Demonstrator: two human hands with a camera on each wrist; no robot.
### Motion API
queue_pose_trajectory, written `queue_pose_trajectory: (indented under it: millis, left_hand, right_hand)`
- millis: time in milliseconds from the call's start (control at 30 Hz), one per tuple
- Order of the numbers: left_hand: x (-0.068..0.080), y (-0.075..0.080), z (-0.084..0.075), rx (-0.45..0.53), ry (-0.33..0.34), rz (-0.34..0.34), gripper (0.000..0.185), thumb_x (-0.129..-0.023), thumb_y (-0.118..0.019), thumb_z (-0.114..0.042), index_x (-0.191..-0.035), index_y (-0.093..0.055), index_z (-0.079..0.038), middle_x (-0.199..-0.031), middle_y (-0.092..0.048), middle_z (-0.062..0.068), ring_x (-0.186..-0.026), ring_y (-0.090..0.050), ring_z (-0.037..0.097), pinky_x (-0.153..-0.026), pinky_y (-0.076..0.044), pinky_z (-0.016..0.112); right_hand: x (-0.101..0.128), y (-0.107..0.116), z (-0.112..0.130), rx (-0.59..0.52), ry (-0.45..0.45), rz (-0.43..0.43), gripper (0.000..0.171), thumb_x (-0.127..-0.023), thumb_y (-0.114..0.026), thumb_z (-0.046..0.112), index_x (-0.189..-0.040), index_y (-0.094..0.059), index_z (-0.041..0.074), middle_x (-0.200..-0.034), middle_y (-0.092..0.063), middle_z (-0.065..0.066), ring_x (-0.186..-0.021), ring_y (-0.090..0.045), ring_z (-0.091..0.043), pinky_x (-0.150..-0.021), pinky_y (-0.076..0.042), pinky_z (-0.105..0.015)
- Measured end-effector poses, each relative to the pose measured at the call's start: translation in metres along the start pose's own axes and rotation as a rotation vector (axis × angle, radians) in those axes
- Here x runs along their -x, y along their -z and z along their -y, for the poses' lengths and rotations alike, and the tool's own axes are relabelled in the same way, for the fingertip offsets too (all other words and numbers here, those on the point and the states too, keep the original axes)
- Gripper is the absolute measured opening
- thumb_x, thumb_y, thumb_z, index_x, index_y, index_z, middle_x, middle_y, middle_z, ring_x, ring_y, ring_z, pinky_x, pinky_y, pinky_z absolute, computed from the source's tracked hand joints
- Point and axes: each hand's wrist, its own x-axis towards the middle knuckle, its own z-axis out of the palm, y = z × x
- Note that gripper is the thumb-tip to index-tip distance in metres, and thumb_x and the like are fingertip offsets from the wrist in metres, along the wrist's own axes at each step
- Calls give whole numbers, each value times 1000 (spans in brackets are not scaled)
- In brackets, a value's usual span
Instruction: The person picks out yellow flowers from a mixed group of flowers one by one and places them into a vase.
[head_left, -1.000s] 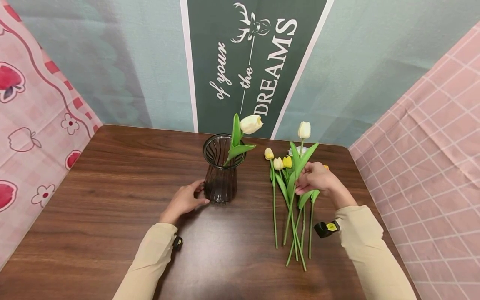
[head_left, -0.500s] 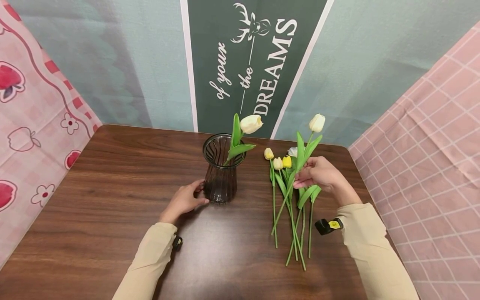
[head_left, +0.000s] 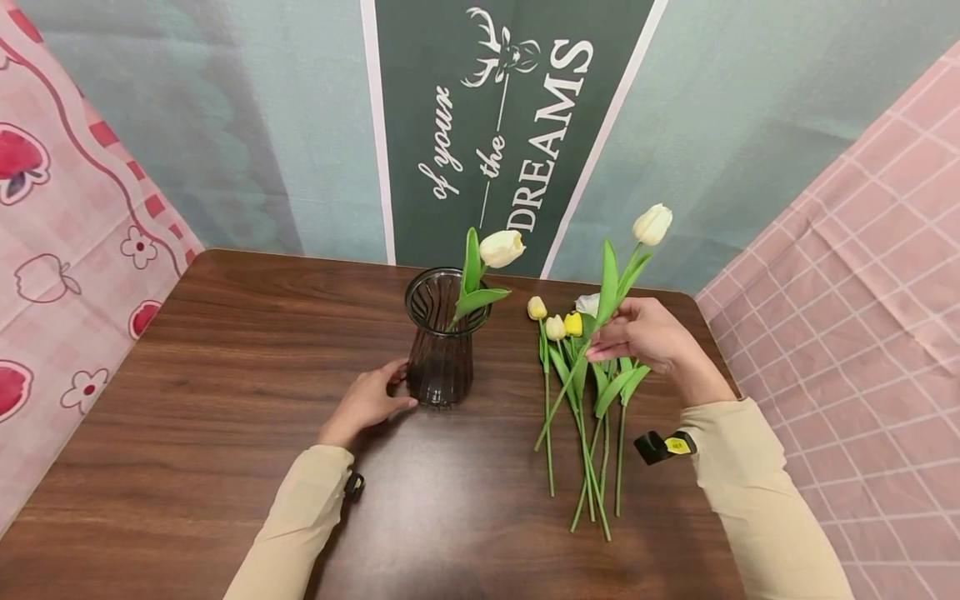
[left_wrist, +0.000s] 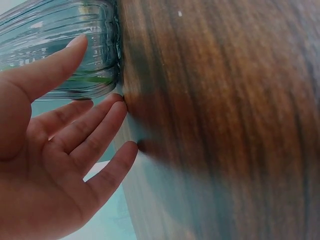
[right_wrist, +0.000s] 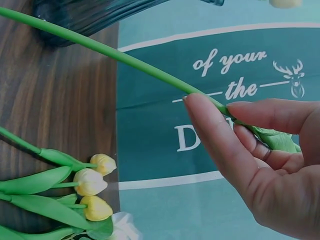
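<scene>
Lifting the white tulip [head_left: 651, 225] higher off the pile, I pinch its stem in my right hand [head_left: 645, 335] while my left hand [head_left: 367, 402], fingers relaxed, steadies the vase [head_left: 441, 337], so insertion seems near.

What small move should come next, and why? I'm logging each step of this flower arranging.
Probably swing the white tulip left until its stem end hangs over the dark ribbed glass vase. The right hand pinches its stem, lifted clear of the tulips lying on the wooden table, tilted away from the vase. The left hand steadies the vase's base.
</scene>
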Motion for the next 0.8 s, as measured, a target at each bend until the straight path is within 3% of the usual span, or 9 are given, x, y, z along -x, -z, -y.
queue_pose_trajectory:
  millis: [633, 800]
  left_hand:
    - [0, -2, 2, -2, -8, -7, 67, -76, -73, -23, -132, -45, -1, -110, -62, 18, -105, -56, 34, -93, -39, 48]
    - [0, -2, 2, 4, -9, -9, 67, -76, -73, -22, -132, -45, -1, -111, -62, 19, -105, -56, 34, -93, -39, 48]
  right_hand:
    - [1, -6, 0, -216, 98, 2, 9, -85, -43, -18, -91, -46, -12, -77, -62, -22, -74, -67, -30, -74, -51, -42]
    - [2, -5, 6, -209, 116, -23, 7, -89, -43, -12, -95, -42, -15, -78, -64, -20, -74, -67, -28, -66, -54, -33]
